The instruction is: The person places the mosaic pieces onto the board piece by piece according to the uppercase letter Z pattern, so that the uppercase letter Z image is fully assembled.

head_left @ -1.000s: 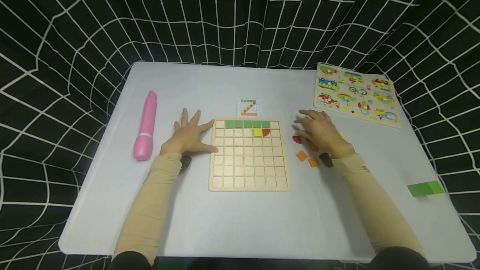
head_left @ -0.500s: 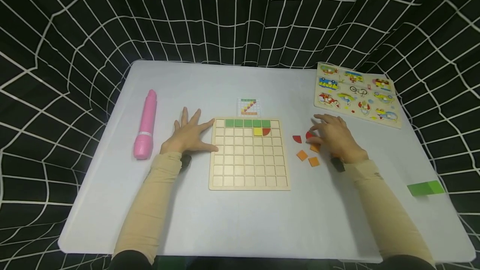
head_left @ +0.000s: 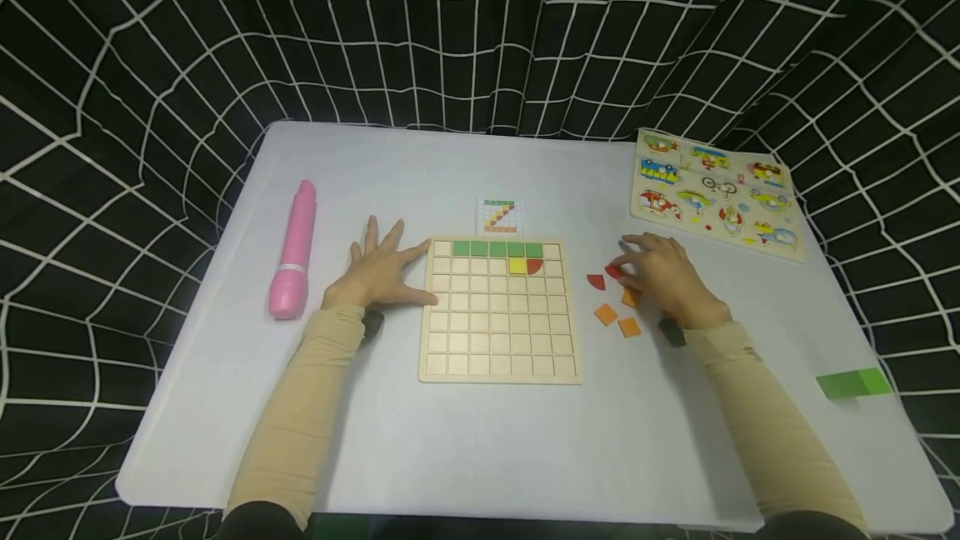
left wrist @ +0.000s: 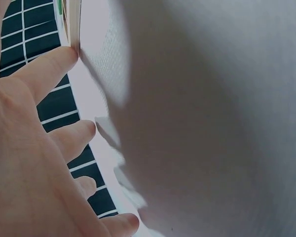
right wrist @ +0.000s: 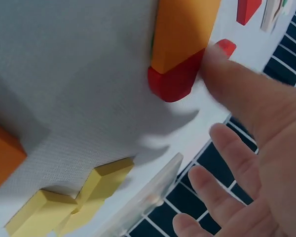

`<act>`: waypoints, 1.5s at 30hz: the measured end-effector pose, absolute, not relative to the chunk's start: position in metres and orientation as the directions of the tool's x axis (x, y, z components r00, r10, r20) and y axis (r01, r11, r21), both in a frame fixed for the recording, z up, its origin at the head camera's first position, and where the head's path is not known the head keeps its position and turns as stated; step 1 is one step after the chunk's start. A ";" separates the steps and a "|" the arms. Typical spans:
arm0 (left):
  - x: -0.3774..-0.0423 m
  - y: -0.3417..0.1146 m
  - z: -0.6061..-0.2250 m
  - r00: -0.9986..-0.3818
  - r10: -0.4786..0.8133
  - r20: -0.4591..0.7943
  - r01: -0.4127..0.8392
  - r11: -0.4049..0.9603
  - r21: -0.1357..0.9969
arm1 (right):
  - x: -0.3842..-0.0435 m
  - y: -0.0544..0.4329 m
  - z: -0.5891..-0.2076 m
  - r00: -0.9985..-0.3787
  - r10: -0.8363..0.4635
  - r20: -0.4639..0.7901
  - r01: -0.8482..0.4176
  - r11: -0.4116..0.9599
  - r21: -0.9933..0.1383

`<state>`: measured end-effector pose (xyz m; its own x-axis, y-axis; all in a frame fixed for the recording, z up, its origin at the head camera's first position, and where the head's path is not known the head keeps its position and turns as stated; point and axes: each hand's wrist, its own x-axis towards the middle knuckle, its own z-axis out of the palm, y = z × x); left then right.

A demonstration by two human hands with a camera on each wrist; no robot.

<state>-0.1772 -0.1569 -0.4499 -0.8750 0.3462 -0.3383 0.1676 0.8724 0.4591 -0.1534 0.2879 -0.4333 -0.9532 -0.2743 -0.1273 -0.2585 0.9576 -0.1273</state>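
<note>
My left hand is spread at the left side of a wooden grid board, thumb and index fingertip touching its edge. On the board lie several green square tiles, a yellow square tile and a red quarter-circle tile. To the right of it, my right hand pinches another red quarter-circle tile at its fingertips, low over the table; the exact contact is partly hidden. A further red tile and several orange square tiles lie close by. Another red tile touches an orange tile.
Behind the grid board lies a small pattern card. A pink wand-shaped object is at the left, a vehicle peg puzzle at the back right, a green block at the right edge. Yellow tiles sit near my right hand.
My right hand drew back to the right, uncovering red and orange tiles, then a red tile shifted slightly left at its fingertips. The left hand stays against the board.
</note>
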 end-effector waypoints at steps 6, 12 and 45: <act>-0.177 -0.157 -0.448 -0.874 0.346 -0.342 0.165 0.872 0.461 | -0.155 0.286 -0.433 -0.956 -0.275 -0.105 -0.258 0.954 -0.154; -0.177 -0.157 -0.448 -0.874 0.346 -0.341 0.163 0.870 0.466 | -0.157 0.284 -0.435 -0.962 -0.248 -0.114 -0.234 0.964 -0.128; -0.177 -0.158 -0.448 -0.870 0.352 -0.345 0.168 0.870 0.463 | -0.163 0.214 -0.422 -0.896 -0.440 -0.050 -0.417 0.876 -0.243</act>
